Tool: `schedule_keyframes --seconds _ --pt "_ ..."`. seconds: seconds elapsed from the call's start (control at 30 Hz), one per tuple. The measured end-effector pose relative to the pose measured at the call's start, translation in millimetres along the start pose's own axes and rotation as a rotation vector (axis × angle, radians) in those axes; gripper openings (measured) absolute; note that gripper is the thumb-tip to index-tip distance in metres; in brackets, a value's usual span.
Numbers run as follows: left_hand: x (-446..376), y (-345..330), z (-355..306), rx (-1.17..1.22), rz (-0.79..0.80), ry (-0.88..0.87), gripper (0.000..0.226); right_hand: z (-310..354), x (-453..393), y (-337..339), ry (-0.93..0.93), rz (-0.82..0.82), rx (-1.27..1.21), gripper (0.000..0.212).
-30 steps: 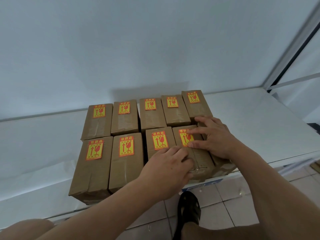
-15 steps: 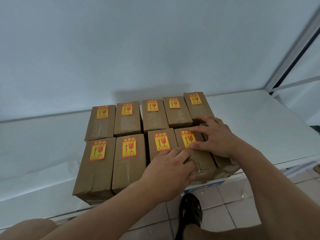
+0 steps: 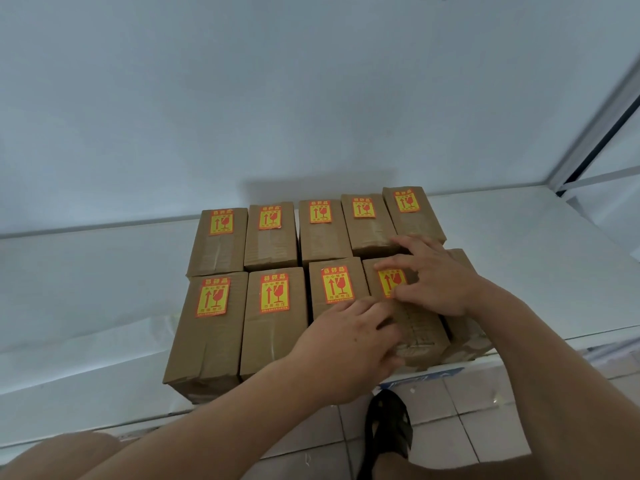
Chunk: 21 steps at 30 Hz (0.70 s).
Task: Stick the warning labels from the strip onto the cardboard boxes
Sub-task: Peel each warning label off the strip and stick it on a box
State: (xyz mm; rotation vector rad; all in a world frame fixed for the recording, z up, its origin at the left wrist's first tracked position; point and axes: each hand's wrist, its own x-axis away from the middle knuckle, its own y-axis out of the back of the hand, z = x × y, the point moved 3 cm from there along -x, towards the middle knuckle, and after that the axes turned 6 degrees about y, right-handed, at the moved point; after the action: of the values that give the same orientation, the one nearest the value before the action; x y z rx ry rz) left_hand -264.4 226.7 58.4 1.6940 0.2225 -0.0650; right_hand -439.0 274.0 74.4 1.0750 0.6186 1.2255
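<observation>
Two rows of brown cardboard boxes stand on a white table (image 3: 104, 306), and each box whose top shows carries a yellow-and-red warning label. My right hand (image 3: 436, 275) lies flat with spread fingers on the fourth box of the near row (image 3: 415, 327), pressing on its label (image 3: 389, 282), which the fingers partly cover. My left hand (image 3: 349, 344) rests on the near end of the same box and the third box (image 3: 332, 282). A fifth near box (image 3: 464, 327) is mostly hidden under my right hand and arm. No label strip is in view.
A pale wall rises behind the table, with a window frame (image 3: 595, 133) at the right. The table's front edge runs just below the boxes. Below it lie floor tiles and my foot in a black sandal (image 3: 388, 431). My knee (image 3: 52, 459) shows at the bottom left.
My right thumb and fingers have slid a little further over the label on the fourth near box. Both hands otherwise stay on the boxes; the camera has shifted slightly.
</observation>
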Motion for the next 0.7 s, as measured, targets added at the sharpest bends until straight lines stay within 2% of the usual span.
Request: schedule_keyframes --seconds 0.17,0.33,0.47,0.57,0.7 --pt "12.3 20.6 15.4 -0.004 0.045 0.067 0.044 9.9 -3.3 6.3 0.028 -0.103 -0.002 0.041" --pt "34.3 44.5 55.5 -0.158 -0.02 0.16 0.035 45.3 -20.1 7.9 0.102 -0.221 0.156 0.032" --pt "72.2 65.1 105.3 -0.303 -0.086 0.277 0.032 112.6 -47.5 -5.8 0.292 -0.273 0.397 0.032" --pt "120.4 74.7 148.1 -0.4 -0.095 0.399 0.039 172.5 -74.1 -23.1 0.394 -0.244 0.47 0.032" --pt "199.9 85.6 199.8 -0.469 -0.052 0.611 0.032 250.0 -114.3 -58.9 0.515 -0.208 0.553 0.032"
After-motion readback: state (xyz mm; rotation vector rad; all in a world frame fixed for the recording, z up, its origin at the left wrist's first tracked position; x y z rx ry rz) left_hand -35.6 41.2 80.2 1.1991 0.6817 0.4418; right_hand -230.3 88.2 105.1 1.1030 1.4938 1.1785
